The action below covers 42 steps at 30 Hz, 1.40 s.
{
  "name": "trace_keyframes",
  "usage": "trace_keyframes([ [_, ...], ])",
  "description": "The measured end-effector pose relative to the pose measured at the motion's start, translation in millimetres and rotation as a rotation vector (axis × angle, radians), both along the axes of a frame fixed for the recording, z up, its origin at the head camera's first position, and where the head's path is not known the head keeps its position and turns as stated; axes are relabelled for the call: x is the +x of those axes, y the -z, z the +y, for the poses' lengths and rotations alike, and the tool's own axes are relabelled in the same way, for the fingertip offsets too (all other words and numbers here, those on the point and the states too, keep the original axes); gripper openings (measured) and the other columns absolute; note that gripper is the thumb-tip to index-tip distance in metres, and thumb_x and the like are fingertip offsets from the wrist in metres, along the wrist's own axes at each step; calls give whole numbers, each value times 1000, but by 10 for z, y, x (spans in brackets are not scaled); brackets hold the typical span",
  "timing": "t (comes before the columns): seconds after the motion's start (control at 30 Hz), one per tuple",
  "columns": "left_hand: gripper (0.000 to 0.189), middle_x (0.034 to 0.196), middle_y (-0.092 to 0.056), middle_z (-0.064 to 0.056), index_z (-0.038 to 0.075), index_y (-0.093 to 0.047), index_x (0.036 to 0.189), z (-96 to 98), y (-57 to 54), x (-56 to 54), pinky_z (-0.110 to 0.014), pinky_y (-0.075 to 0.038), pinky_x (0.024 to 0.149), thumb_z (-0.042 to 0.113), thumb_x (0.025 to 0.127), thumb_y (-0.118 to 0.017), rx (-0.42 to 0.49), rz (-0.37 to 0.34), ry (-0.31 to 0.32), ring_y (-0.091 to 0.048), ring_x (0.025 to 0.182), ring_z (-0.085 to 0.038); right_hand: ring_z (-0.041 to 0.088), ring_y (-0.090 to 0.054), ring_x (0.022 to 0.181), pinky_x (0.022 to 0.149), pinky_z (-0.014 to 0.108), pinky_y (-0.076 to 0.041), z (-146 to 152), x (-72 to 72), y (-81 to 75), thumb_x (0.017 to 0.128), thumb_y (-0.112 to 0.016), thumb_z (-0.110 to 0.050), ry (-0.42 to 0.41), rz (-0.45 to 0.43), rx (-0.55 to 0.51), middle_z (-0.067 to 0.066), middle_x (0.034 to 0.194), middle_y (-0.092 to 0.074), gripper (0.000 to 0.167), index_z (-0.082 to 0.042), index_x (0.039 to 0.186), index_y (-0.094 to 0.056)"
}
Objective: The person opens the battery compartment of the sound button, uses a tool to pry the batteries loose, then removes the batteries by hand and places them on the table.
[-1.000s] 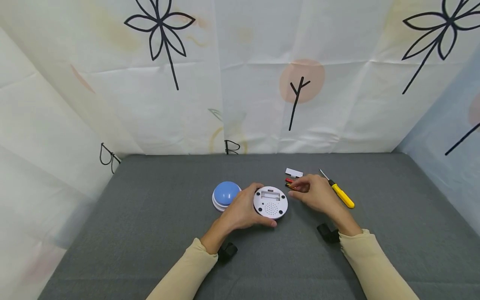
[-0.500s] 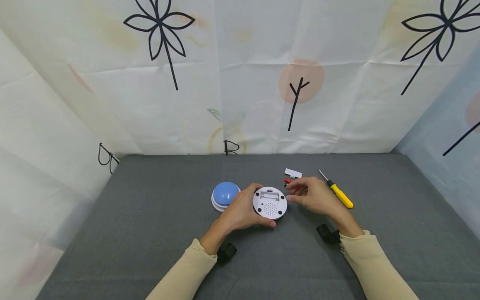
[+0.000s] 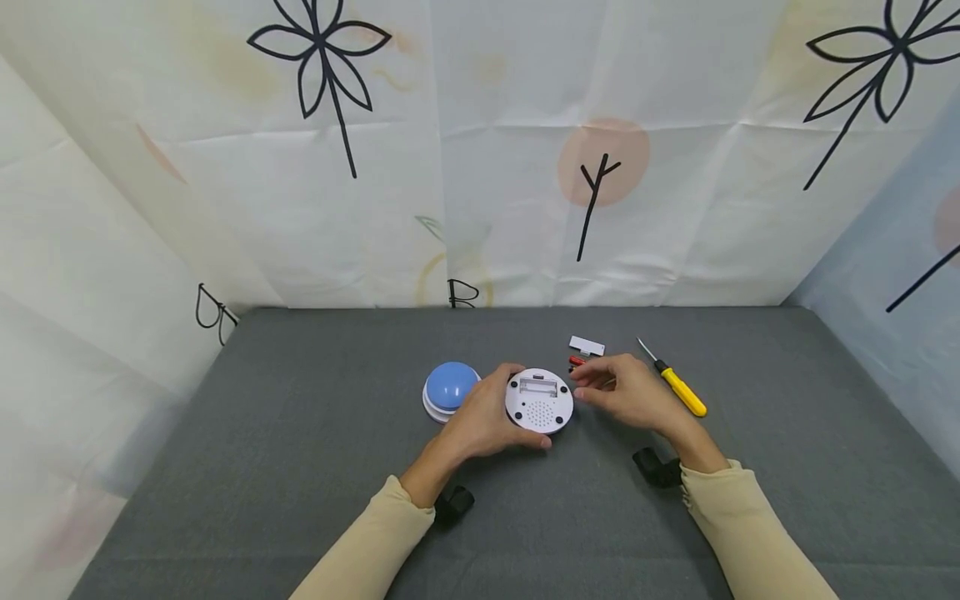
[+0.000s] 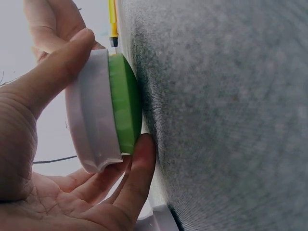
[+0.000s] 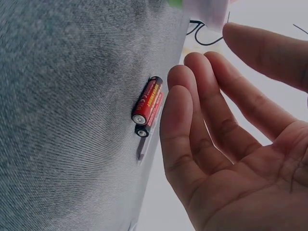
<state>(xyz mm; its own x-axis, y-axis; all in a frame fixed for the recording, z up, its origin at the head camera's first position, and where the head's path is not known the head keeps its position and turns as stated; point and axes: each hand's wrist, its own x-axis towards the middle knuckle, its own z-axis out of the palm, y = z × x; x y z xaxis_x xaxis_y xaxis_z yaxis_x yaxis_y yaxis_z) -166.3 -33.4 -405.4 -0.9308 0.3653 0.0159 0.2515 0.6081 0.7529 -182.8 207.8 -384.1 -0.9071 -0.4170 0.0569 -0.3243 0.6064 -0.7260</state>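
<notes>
Face down in my left hand (image 3: 487, 421) is a round white push-button buzzer (image 3: 540, 412), its battery slot and speaker holes turned upward. The slot looks bare of batteries. In the left wrist view the buzzer's green dome (image 4: 126, 103) faces the grey cloth, with the thumb on the white rim and the fingers around the other side. Just right of the buzzer hovers my right hand (image 3: 633, 392), fingers loosely bent with nothing between them. Two red and black batteries (image 5: 148, 102) lie on the cloth beyond it, partly hidden in the head view.
A second buzzer with a blue dome (image 3: 452, 386) stands left of my left hand. Behind the batteries lies a small white battery cover (image 3: 587, 346). To the right is a screwdriver with a yellow handle (image 3: 684, 392). All rest on a grey cloth-covered table (image 3: 337, 500).
My right hand has shifted slightly left, from beside the batteries to the buzzer's edge. A small purplish mark seen at the slot's edge earlier no longer shows. The left hand keeps its grip.
</notes>
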Motion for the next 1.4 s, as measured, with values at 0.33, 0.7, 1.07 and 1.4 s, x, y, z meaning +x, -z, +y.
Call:
trace_keyframes([
  [0.33, 101, 134, -59, -19, 1, -42, 147, 105, -59, -189, -46, -45, 100, 22, 66, -97, 41, -20, -126, -57, 117, -31, 22, -68, 89, 82, 43, -56, -25, -28, 8, 93, -72, -6, 62, 14, 19, 9, 100, -73, 22, 3, 113, -73],
  [0.7, 103, 137, -54, -24, -4, -36, 150, 241, -120, -554, -45, -41, 107, 12, 67, -96, 77, -66, -231, -54, 123, -35, 18, -65, 81, 73, 34, -54, -1, -56, 35, 92, -73, -5, 89, 13, 40, 5, 91, -71, 21, 4, 111, -73],
  [1.07, 104, 139, -54, -22, -2, -35, 151, 238, -111, -685, -43, -39, 109, 11, 67, -96, 70, -110, -256, -52, 125, -33, 17, -66, 81, 72, 34, -55, -5, -52, 57, 89, -77, -10, 83, 3, 88, 5, 93, -71, 25, 3, 110, -73],
  [1.4, 108, 143, -51, -22, -1, -32, 153, 207, -112, -702, -44, -39, 110, 16, 68, -96, 17, -107, -231, -50, 129, -34, 23, -61, 93, 83, 44, -50, -83, 21, 84, 82, -86, -20, -6, 75, 263, 7, 106, -69, 38, -1, 112, -74],
])
